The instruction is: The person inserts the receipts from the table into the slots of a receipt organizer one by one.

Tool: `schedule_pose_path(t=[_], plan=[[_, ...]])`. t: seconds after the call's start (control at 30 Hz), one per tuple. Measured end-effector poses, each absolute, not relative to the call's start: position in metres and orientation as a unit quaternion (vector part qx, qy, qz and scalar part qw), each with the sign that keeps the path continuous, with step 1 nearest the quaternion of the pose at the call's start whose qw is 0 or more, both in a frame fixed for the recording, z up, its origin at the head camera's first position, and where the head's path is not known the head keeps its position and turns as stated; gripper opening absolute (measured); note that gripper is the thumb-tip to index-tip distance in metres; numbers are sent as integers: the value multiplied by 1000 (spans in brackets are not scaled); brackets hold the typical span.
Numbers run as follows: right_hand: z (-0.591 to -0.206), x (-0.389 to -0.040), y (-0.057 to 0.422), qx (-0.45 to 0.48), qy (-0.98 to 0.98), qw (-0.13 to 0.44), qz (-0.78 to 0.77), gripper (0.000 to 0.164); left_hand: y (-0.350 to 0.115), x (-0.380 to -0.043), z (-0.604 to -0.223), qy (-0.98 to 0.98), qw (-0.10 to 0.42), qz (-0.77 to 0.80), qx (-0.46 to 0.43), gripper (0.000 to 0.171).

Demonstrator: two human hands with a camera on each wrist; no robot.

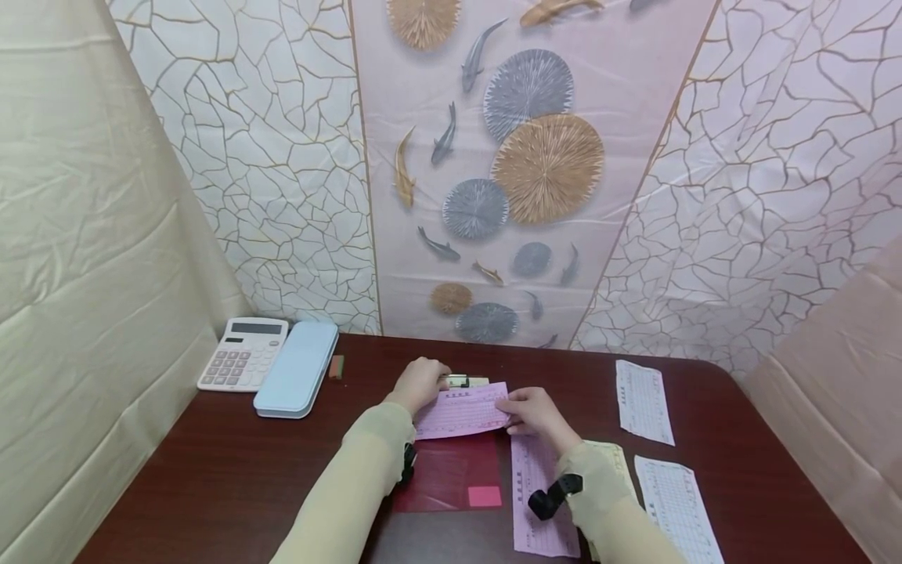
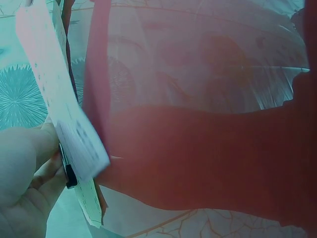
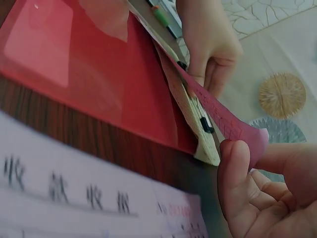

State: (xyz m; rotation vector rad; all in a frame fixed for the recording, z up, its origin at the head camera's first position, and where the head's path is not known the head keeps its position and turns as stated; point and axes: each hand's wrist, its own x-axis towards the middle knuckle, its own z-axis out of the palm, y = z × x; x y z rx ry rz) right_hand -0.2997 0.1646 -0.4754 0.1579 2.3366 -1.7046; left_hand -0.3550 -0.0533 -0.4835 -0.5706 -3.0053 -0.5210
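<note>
The pink, printed rectangular paper slip extends leftward from the right hand, which pinches its right end, and lies with long axis crosswise just in front of the black-ended metal clip that the nearer left hand grips.

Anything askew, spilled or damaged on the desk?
Slightly: the upper white slip and lower white slip, rightmost on the desk, lie aslant, and the upper one's edges look uneven. No spill shows.

Calculator left of case, folder right of both, paper slips farther right.
</note>
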Motion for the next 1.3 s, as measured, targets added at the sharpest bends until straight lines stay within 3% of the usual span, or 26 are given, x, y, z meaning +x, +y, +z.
schedule_pose_path(t=[1.0, 1.3], plan=[[-486, -299, 134, 86, 781, 109, -609, 16, -54, -356, -482, -967, 12, -177, -182, 16], [-486, -302, 134, 90, 774, 111, -617, 15, -55, -355, -482, -966, 1, -186, -179, 23]])
